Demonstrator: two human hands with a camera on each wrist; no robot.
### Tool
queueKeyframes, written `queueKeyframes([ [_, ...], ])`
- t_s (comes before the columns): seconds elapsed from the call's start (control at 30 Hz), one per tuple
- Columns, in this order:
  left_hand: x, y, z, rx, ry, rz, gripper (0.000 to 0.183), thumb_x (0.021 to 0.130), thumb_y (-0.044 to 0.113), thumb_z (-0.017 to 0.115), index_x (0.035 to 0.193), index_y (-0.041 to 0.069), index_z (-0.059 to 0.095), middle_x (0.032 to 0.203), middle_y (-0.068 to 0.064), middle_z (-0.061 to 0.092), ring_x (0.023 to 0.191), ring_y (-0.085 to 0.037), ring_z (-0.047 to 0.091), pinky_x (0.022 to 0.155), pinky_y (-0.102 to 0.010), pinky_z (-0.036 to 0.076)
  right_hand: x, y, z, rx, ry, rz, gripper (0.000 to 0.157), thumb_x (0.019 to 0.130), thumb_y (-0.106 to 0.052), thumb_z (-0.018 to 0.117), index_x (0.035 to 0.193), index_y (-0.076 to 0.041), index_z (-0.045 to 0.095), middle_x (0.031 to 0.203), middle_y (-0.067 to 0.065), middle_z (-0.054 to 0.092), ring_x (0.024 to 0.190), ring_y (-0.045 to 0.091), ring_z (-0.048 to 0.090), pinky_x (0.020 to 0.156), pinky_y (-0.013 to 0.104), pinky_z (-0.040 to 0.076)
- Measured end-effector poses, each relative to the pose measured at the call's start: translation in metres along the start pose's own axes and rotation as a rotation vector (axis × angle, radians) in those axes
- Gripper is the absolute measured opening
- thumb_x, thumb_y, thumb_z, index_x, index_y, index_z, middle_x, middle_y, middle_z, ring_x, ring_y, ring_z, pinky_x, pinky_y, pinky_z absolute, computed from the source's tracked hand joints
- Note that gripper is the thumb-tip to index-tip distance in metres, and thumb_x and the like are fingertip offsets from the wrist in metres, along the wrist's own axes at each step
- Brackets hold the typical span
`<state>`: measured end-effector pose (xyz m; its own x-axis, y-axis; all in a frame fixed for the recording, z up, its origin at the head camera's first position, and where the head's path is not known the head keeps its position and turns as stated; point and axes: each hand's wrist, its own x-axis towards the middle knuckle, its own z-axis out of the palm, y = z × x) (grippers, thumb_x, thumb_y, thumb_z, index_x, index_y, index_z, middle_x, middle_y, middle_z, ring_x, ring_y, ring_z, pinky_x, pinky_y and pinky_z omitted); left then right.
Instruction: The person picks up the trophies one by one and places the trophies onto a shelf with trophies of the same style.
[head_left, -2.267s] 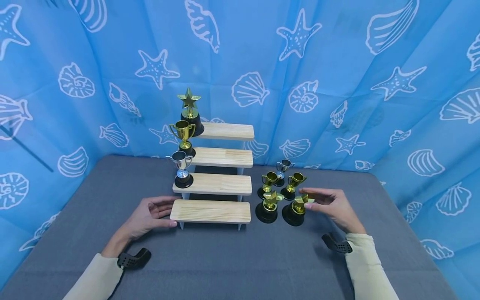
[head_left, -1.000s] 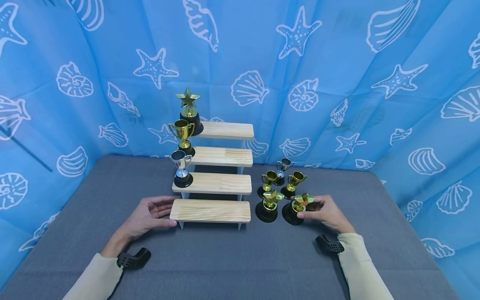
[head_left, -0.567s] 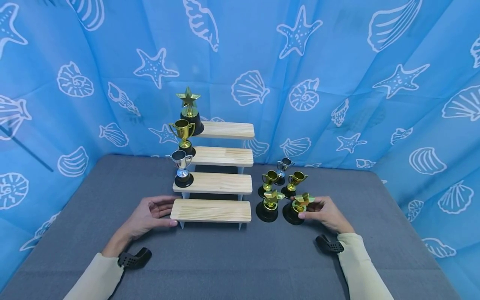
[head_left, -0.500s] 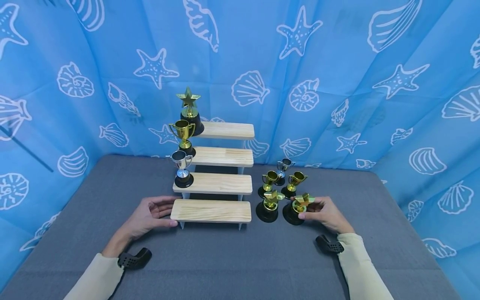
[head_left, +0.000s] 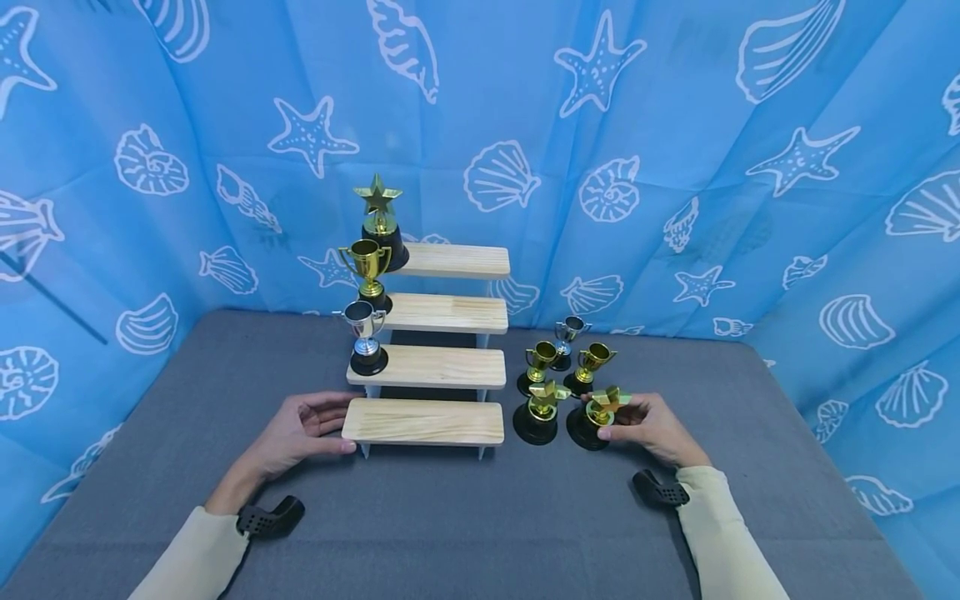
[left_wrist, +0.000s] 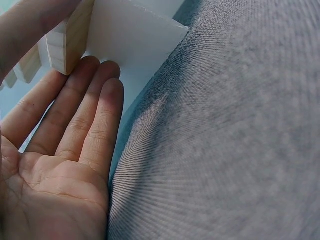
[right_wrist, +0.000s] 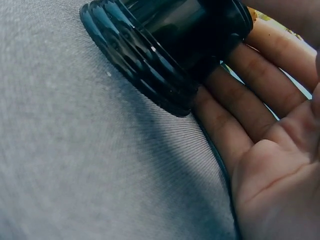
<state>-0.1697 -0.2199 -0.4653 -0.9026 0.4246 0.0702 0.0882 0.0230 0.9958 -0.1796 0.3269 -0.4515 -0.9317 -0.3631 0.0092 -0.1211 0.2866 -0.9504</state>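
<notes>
My right hand (head_left: 651,427) holds a gold star trophy (head_left: 597,418) standing on the table, thumb on its near side and fingers behind. In the right wrist view its black ribbed base (right_wrist: 145,55) stands on the cloth, with my fingers (right_wrist: 240,100) along it. My left hand (head_left: 296,433) is at the left end of the lowest step of a wooden tiered stand (head_left: 423,422), thumb at the front corner. In the left wrist view the fingers (left_wrist: 85,120) lie fairly straight, tips against the board's end (left_wrist: 70,42).
A star trophy (head_left: 378,221), a gold cup (head_left: 367,271) and a silver cup (head_left: 365,337) stand on the upper steps' left ends. Beside the held trophy stand another star trophy (head_left: 538,414), two gold cups (head_left: 540,362) and a silver cup (head_left: 568,335). A blue shell-print curtain (head_left: 502,179) hangs behind.
Over two seconds ago my right hand was just right of the star trophy; it has since moved left and taken hold of it. In the last second, nothing visibly moved. My left hand stays put.
</notes>
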Motion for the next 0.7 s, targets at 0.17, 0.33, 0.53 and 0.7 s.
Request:
queueKeyframes([
  [0.17, 0.0, -0.0001, -0.0001, 0.0, 0.002, -0.001, 0.073, 0.079, -0.007, 0.08, 0.141, -0.017, 0.043, 0.142, -0.036, 0.048, 0.117, -0.012, 0.064, 0.102, -0.029, 0.053, -0.0001, -0.0018, 0.0002, -0.016, 0.004, 0.008, 0.045, 0.085, -0.002, 0.08, 0.125, 0.012, 0.064, 0.121, -0.002, 0.073, 0.101, 0.014, 0.07, 0.082, 0.024, 0.061],
  [0.33, 0.0005, -0.0003, -0.0005, 0.01, 0.002, 0.003, 0.073, 0.079, -0.007, 0.081, 0.141, -0.016, 0.044, 0.141, -0.035, 0.049, 0.117, -0.012, 0.064, 0.102, -0.029, 0.053, 0.0009, -0.0026, 0.0004, -0.031, 0.01, -0.007, 0.042, 0.085, -0.002, 0.08, 0.123, 0.011, 0.066, 0.118, -0.004, 0.074, 0.096, 0.014, 0.07, 0.076, 0.024, 0.061],
  [0.53, 0.0006, 0.0016, 0.0004, 0.009, -0.004, 0.014, 0.072, 0.08, -0.007, 0.08, 0.141, -0.016, 0.045, 0.14, -0.035, 0.05, 0.117, -0.013, 0.064, 0.101, -0.029, 0.054, 0.001, -0.0033, -0.0004, -0.058, 0.031, -0.009, 0.032, 0.086, -0.003, 0.08, 0.116, 0.004, 0.071, 0.114, 0.005, 0.075, 0.09, 0.014, 0.069, 0.07, 0.025, 0.06],
  [0.7, 0.0002, 0.0022, 0.001, 0.007, -0.01, 0.019, 0.071, 0.08, -0.008, 0.08, 0.141, -0.016, 0.044, 0.14, -0.034, 0.05, 0.117, -0.013, 0.064, 0.101, -0.029, 0.054, 0.0004, -0.007, -0.001, -0.096, 0.026, -0.015, 0.033, 0.087, -0.005, 0.079, 0.118, 0.005, 0.071, 0.112, 0.0, 0.075, 0.083, 0.013, 0.067, 0.063, 0.027, 0.06],
])
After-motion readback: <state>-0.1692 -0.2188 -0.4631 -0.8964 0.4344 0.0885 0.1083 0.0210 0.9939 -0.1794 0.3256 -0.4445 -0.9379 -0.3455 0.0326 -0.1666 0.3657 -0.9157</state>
